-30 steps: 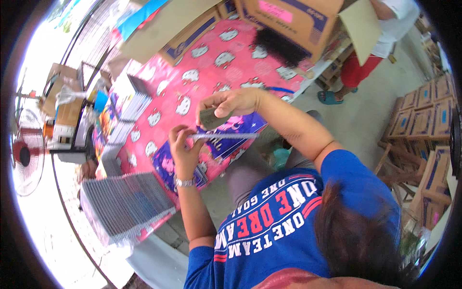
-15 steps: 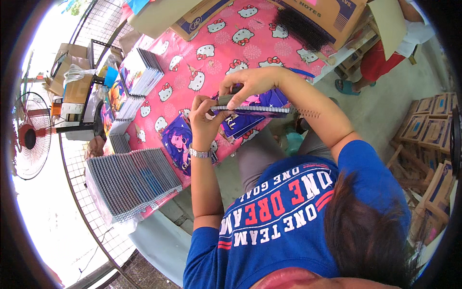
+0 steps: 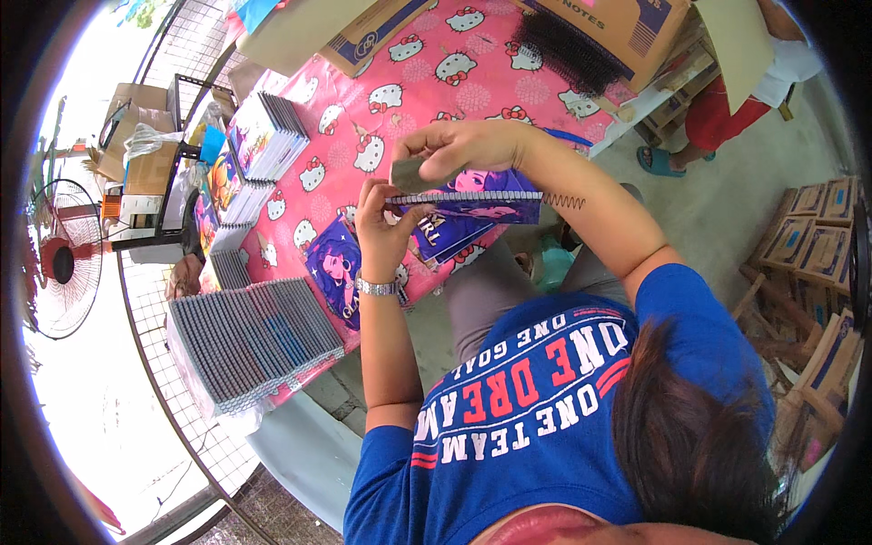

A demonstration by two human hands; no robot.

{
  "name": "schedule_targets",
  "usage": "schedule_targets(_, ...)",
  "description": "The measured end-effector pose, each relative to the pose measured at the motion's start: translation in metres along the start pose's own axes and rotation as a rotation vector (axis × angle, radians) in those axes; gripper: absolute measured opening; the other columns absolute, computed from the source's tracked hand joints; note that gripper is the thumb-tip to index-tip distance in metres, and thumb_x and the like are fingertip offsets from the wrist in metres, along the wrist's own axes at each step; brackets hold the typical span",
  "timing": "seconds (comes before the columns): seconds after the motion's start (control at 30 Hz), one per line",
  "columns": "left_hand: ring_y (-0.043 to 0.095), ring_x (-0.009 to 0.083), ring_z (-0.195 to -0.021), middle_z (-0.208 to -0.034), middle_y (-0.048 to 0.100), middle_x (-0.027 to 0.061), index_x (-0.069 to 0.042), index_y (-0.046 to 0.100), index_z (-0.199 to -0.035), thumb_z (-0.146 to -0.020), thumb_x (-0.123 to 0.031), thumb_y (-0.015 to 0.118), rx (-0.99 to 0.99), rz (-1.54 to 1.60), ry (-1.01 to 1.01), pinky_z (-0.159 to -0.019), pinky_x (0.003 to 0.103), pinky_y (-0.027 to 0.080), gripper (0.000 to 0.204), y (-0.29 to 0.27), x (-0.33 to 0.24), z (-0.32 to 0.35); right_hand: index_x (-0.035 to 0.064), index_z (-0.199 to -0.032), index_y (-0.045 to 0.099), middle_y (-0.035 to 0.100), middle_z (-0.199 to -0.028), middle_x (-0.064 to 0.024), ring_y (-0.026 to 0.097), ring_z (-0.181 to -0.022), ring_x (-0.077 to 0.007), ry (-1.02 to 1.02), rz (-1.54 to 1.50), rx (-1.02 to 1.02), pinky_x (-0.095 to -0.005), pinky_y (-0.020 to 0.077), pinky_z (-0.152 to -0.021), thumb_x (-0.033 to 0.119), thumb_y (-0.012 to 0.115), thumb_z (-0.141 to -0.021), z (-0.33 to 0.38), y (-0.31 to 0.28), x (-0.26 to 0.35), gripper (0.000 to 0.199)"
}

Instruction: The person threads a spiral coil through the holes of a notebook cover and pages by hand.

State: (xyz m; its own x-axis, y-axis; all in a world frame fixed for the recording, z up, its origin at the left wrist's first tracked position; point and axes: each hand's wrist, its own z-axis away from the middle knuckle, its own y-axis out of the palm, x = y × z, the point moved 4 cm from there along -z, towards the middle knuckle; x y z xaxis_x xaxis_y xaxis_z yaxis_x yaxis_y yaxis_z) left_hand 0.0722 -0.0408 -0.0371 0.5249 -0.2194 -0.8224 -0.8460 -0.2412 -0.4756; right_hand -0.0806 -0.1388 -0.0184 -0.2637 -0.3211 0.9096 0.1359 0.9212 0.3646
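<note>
A purple illustrated notebook (image 3: 509, 214) stands on edge, its spine up. A dark spiral coil (image 3: 565, 202) runs along the spine and sticks out past its right end. My left hand (image 3: 385, 216), with a metal watch (image 3: 377, 288) on the wrist, pinches the notebook's left end. Just above the spine, my right hand (image 3: 454, 150) is closed on a grey-green block-like piece (image 3: 406, 173), whose exact kind I cannot make out. Other purple notebook covers (image 3: 338, 271) lie on the table beside and beneath my hands.
A large stack of bound notebooks (image 3: 254, 336) stands at the table's left edge, with more piles (image 3: 268, 136) behind. Loose black coils (image 3: 568, 56) lie near a cardboard box (image 3: 627, 36) at the back. Another person's hand (image 3: 186, 275) is at the left; a fan (image 3: 62, 263) stands beyond.
My right hand has shifted left and lifted a little off the spine with the grey-green piece. The notebook has tilted slightly, while my left hand stays at its end.
</note>
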Motion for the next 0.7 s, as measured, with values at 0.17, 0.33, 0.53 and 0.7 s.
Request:
schedule_targets(0.17,0.057,0.0114,-0.074,-0.090,0.057,0.0036,-0.001,0.060,-0.090,-0.067,-0.004,0.087,-0.035,0.039,0.012,-0.063,0.026,0.049,0.036,-0.002,0.006,0.005,0.0036,-0.104,0.066,0.064,-0.090,-0.0042,0.059,-0.088,-0.0129,0.243,0.642,-0.162,-0.0275,0.0468,-0.078,0.054,0.072,-0.083,-0.008,-0.053,-0.037,0.055)
schedule_targets(0.33,0.061,0.0096,-0.073,-0.093,0.061,0.0036,0.001,0.059,-0.104,-0.088,0.003,0.069,-0.231,0.282,-0.239,-0.063,0.023,0.051,0.019,-0.012,0.011,0.023,0.0037,-0.126,0.060,0.057,-0.131,-0.0222,0.055,-0.120,-0.0337,0.454,1.374,-0.904,-0.0421,0.0436,-0.101,0.056,0.070,-0.081,0.046,-0.143,-0.048,0.070)
schedule_targets(0.53,0.058,0.0080,-0.058,-0.079,0.056,0.0024,0.003,0.060,-0.100,-0.097,-0.006,0.060,-0.398,0.253,-0.176,-0.053,0.023,0.053,0.010,-0.013,0.016,0.040,0.0040,-0.141,0.046,0.048,-0.139,-0.0218,0.044,-0.131,-0.0391,0.133,1.339,-1.108,-0.0461,0.0344,-0.111,0.043,0.066,-0.087,0.118,-0.118,-0.067,0.069)
schedule_targets(0.7,0.054,0.0050,-0.063,-0.082,0.054,0.0007,0.001,0.059,-0.099,-0.100,-0.017,0.057,-0.319,0.075,-0.266,-0.047,0.025,0.056,0.019,-0.013,0.029,0.035,0.0040,-0.139,0.048,0.051,-0.134,-0.0199,0.048,-0.124,-0.0390,0.437,1.811,-0.943,-0.0459,0.0391,-0.106,0.030,0.066,-0.089,0.176,-0.062,-0.095,0.059)
